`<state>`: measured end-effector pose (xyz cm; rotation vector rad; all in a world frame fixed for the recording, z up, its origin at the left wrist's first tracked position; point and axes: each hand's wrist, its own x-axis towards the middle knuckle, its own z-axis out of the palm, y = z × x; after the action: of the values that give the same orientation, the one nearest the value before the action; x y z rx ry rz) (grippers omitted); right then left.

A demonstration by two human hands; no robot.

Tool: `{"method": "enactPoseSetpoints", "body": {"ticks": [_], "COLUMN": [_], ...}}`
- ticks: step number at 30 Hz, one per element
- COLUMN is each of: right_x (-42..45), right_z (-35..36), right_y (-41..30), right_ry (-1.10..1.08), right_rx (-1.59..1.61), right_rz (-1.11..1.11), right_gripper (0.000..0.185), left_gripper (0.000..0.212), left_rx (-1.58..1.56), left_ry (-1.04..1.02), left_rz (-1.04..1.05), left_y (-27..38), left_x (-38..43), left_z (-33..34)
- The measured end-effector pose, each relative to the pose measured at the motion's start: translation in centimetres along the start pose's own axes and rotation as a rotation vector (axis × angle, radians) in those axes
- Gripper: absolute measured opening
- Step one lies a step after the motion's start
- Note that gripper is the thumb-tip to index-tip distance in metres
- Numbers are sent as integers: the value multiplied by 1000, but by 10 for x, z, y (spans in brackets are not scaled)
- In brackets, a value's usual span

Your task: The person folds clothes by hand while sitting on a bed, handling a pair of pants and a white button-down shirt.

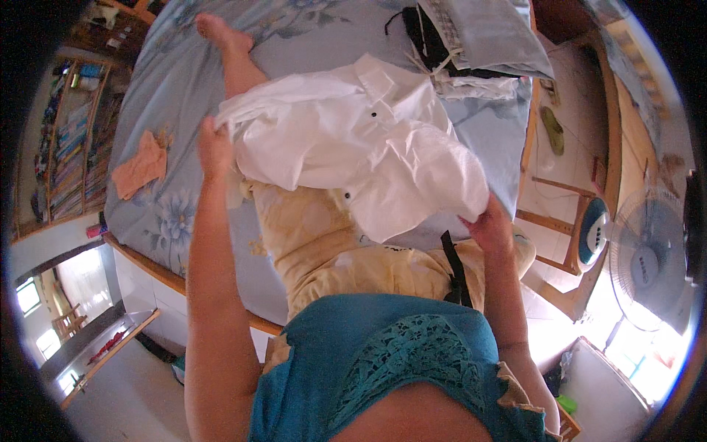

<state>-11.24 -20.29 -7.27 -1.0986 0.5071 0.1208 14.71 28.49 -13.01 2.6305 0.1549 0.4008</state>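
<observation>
A white collared shirt with dark buttons is held spread in the air over my lap and the bed. My left hand grips the end of one sleeve at the shirt's left side. At the lower right, my right hand pinches the edge of the white fabric. The collar points away from me, and one sleeve lies bunched along the far side. Below the shirt are my yellow patterned trousers, with a black strap near my right wrist.
A floral bedsheet covers the bed. An orange cloth lies at left. Folded grey clothes rest at the far right edge, above white folded fabric. A stool and a standing fan are on the right.
</observation>
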Motion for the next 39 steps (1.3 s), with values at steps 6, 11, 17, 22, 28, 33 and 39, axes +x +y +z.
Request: {"method": "enactPoseSetpoints", "body": {"ticks": [6,11,17,22,28,33,39], "right_x": [-5,0,8,4,37,95,160], "right_z": [-89,-112,-97,-133,-73,-9,59], "right_y": [-33,-27,-14,23,-12,-17,-11], "right_ry": [96,181,486,307,321,50,-91], "right_rx": [-69,358,-152,-1279,-1332,-993,-797], "right_rz": [-188,-56,224,61,-169,-252,-75], "right_gripper": [41,41,32,21,21,21,21], "left_gripper": [41,40,42,40,38,35,45], "left_rx": [-1135,-959,563,145,-283,-364,-511], "left_ry": [-34,-17,-548,-810,-595,-598,-728], "left_rz": [-410,-519,-221,-169,-72,244,298], "left_y": [35,17,-119,-95,12,85,161], "left_x": [33,29,9,-34,-4,16,30], "left_z": [-148,-245,-192,-150,-92,-12,64]}}
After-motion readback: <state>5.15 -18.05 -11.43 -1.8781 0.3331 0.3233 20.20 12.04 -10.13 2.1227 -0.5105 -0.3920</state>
